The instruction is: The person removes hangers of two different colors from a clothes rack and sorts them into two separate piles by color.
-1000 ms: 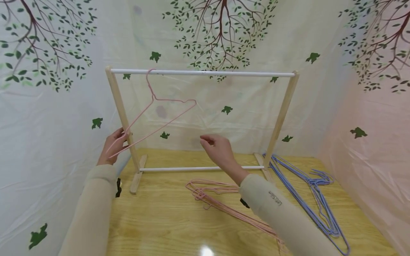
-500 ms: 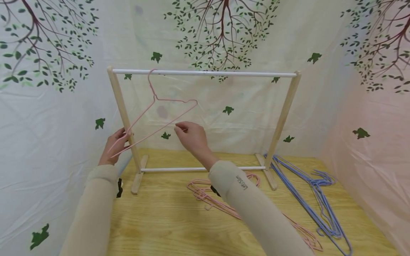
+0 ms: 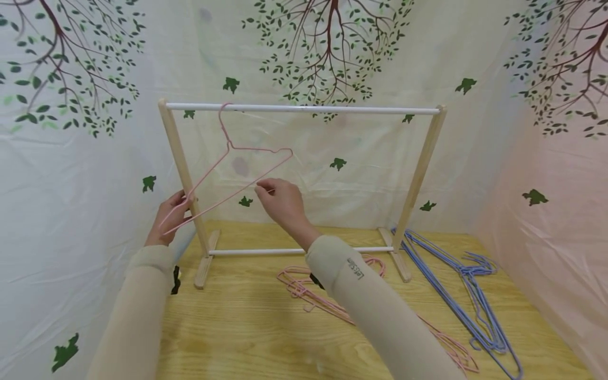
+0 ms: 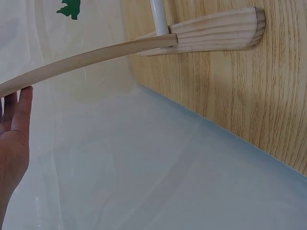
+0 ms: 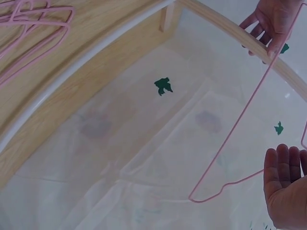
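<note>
A pink wire hanger (image 3: 258, 149) hangs by its hook from the white top rod (image 3: 332, 109) of a wooden rack, near the rod's left end. My left hand (image 3: 167, 219) holds the rack's left post (image 3: 178, 153) about halfway up, with fingers reaching past its far side in the right wrist view. The hanger's left end overlaps that hand in the head view. Nearer the middle, my right hand (image 3: 284, 203) is raised close to the hanger's lower bar. Its fingers (image 5: 283, 165) are loosely bent in the right wrist view, with nothing between them.
Several pink hangers (image 3: 328, 306) lie on the wooden table (image 3: 228, 338), partly under the right forearm. On the right lies a pile of blue hangers (image 3: 456, 295). The rack's white lower rod (image 3: 256, 251) and left foot (image 3: 205, 272) are low in front. Printed cloth surrounds the table.
My right hand has moved left and slightly up, from the middle of the rack to beside the hanger, nearly still in the last half second. The left hand and the hanger keep their places.
</note>
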Tool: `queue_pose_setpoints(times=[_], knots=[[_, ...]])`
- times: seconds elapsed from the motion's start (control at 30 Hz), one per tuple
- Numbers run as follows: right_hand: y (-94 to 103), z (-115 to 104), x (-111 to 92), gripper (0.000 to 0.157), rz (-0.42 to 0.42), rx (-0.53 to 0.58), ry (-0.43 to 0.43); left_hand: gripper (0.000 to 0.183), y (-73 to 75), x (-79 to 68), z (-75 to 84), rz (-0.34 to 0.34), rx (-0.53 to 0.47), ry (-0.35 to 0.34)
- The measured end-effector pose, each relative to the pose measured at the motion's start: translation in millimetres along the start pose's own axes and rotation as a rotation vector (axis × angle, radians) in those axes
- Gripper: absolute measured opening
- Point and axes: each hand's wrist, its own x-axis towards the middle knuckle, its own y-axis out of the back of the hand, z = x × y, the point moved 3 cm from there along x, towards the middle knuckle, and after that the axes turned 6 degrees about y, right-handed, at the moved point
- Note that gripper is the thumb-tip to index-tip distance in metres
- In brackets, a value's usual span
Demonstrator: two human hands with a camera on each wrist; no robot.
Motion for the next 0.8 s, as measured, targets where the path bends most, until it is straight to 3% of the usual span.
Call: queue_pose_setpoints(times=[0.8], knots=[[-5.4, -5, 11, 0.025, -0.004, 0.011, -0.01, 0.059, 3.8, -4.5, 5.6, -0.049, 0.082, 0.014]])
